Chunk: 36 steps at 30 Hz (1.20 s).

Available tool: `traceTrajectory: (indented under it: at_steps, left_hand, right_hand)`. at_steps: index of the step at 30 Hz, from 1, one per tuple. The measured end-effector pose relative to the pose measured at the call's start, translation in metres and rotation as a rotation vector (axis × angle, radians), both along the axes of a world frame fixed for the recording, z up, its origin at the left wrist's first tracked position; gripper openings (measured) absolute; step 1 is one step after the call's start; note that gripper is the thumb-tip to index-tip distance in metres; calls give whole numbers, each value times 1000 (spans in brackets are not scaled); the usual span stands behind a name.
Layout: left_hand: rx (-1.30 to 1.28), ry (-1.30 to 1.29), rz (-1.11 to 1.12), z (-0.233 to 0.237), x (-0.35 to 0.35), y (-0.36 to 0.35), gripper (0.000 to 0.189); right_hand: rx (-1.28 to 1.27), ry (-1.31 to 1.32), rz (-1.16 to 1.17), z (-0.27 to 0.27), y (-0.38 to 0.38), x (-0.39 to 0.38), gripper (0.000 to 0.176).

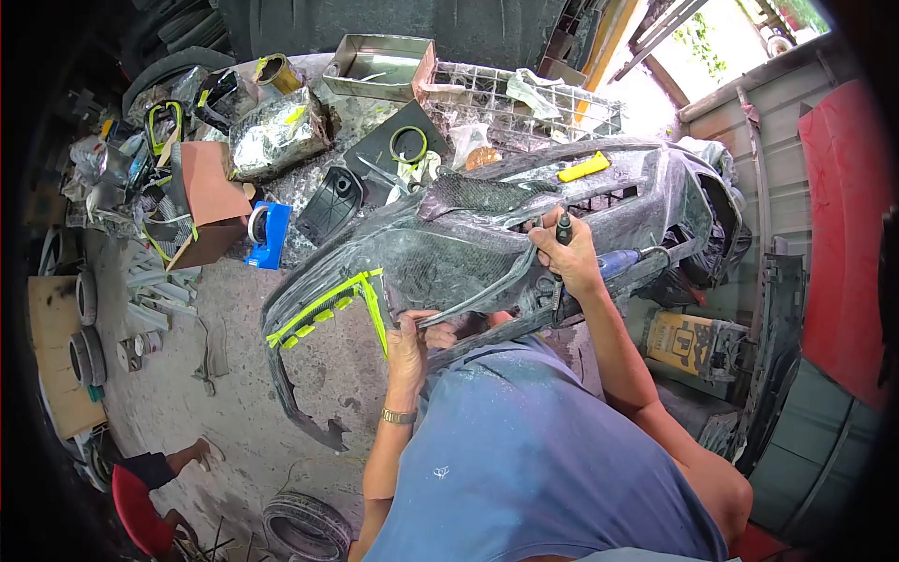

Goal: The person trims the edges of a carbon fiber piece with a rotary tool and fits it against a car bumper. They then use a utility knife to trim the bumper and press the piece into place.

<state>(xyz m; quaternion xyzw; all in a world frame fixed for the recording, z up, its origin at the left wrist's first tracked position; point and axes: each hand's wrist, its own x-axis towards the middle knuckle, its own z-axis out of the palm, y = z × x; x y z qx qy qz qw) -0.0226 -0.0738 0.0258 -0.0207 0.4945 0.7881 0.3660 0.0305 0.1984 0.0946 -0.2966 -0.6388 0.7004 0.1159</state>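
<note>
Blue shirt (524, 468) is seen lowest, and just beyond it one bumper (468, 244) is held in front of the chest. Its long axis is laid from lower left to upper right, with the yellow-taped end pointed lower left. Two hands are counted: the left hand (409, 348) is closed around the bumper's lower edge, and the right hand (568, 262) is clenched on one tool (564, 228), whose black tip is pointed up out of the fist. Behind, one steel tray (339, 67) is seen, its contents not to be made out, with one can (278, 73) tipped beside it. One tape dispenser (269, 234) is seen left of the bumper, and one tyre (304, 526) at the bottom edge
</note>
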Motion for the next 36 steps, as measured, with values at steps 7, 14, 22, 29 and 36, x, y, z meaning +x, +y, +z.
traceTrajectory:
  at_steps: [7,14,22,29,36]
  left_hand:
    - [-4,4,25,1,0,-1,62]
    - [-178,271,-90,27,2,-1,37]
    - [109,100,-432,39,1,-15,55]
    - [11,242,-581,40,-9,27,36]
    - [-8,184,-566,30,-2,43,17]
  right_hand:
    - [3,2,6,-4,-1,0,25]
    - [96,-4,-30,-8,4,1,17]
    - [2,40,-15,-5,20,7,25]
    - [-107,160,149,-2,13,-1,24]
    - [-128,214,230,-3,13,7,24]
